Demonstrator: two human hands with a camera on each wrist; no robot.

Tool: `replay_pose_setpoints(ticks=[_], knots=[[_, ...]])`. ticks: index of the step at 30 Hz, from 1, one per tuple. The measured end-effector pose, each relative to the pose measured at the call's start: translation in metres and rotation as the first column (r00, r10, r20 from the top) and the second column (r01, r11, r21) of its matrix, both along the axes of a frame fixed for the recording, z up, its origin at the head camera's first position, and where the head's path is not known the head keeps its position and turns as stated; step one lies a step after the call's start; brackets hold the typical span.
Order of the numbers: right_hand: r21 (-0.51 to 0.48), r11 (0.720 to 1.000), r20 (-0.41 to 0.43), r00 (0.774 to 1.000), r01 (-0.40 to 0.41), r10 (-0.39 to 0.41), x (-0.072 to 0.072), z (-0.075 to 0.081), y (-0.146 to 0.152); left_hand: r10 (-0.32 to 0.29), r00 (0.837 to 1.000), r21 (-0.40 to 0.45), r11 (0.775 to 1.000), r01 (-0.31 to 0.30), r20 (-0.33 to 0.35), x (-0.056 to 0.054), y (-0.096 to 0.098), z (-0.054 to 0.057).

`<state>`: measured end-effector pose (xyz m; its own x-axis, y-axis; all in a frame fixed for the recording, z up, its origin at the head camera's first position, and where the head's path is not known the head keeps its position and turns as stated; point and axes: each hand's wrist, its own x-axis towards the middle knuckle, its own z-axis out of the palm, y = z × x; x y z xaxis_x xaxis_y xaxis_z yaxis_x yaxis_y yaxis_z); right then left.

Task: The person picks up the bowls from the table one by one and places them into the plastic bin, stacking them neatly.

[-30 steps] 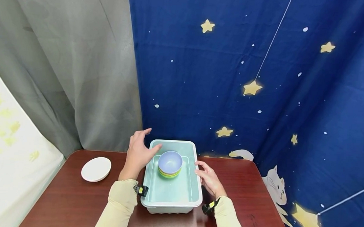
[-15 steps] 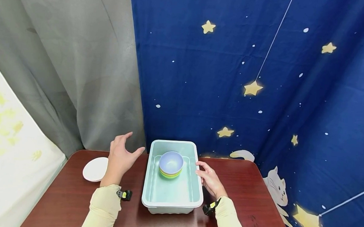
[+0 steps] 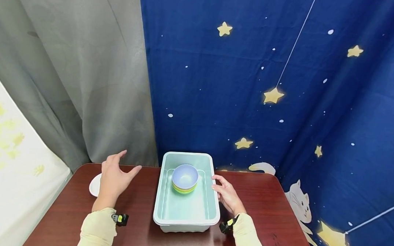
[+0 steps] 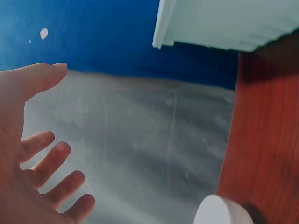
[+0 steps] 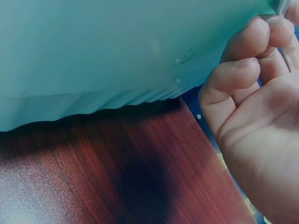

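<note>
My left hand [image 3: 112, 180] hovers over the left part of the table with thumb and fingers spread and nothing between them. A white bowl [image 3: 94, 186] lies partly behind it in the head view; its pale side [image 4: 219, 212] shows at the bottom of the left wrist view. My right hand [image 3: 226, 192] pinches the right rim of a light green plastic bin [image 3: 186, 208], fingers curled at the edge [image 5: 243, 74]. Inside the bin, towards the back, sits a stack of bowls, a lavender-blue bowl [image 3: 185, 176] on top and yellow and green rims [image 3: 183, 191] below.
The dark red-brown wooden table [image 3: 255, 221] carries the bin near its middle. Behind it hang a grey curtain [image 3: 119, 97] and a blue curtain [image 3: 212, 83] with stars. A white cloth [image 3: 17, 159] hangs at the left.
My left hand has moved left and slightly down, from over the bin's left edge to in front of the white bowl, fingers still spread. The right hand, bin and stacked bowls have stayed in place.
</note>
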<state>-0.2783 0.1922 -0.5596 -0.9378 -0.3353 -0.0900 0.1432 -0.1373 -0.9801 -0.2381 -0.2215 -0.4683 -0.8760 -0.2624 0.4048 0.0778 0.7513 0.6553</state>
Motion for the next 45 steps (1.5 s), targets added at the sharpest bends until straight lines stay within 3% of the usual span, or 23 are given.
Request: replay_pose_setpoints(ticks=[3, 7, 19, 30, 39, 45], knots=[[-0.005, 1.0, 0.001, 1.0, 0.0, 0.0, 0.0, 0.001, 0.0, 0.011, 1.0, -0.004, 1.0, -0.011, -0.001, 0.002, -0.011, -0.003], [-0.012, 1.0, 0.006, 1.0, 0.005, -0.005, 0.0, 0.002, 0.0, 0.051, 0.997, -0.009, 0.999, -0.05, 0.053, 0.005, -0.023, -0.01], [-0.031, 1.0, 0.004, 1.0, 0.001, -0.001, 0.0, -0.001, -0.001, 0.153, 0.975, 0.018, 0.987, -0.157, 0.16, 0.013, -0.062, -0.039], [-0.02, 1.0, -0.009, 1.0, -0.003, 0.002, 0.001, -0.002, 0.0, 0.264, 0.937, 0.068, 0.956, -0.286, 0.23, 0.015, -0.086, -0.066], [-0.057, 0.998, -0.008, 1.0, -0.006, 0.006, 0.001, -0.002, 0.002, 0.241, 0.908, 0.052, 0.96, -0.275, 0.342, 0.01, -0.092, -0.081], [-0.059, 0.998, -0.009, 1.0, -0.017, 0.016, 0.001, -0.003, 0.001, 0.207, 0.892, 0.04, 0.969, -0.243, 0.402, 0.006, -0.095, -0.084]])
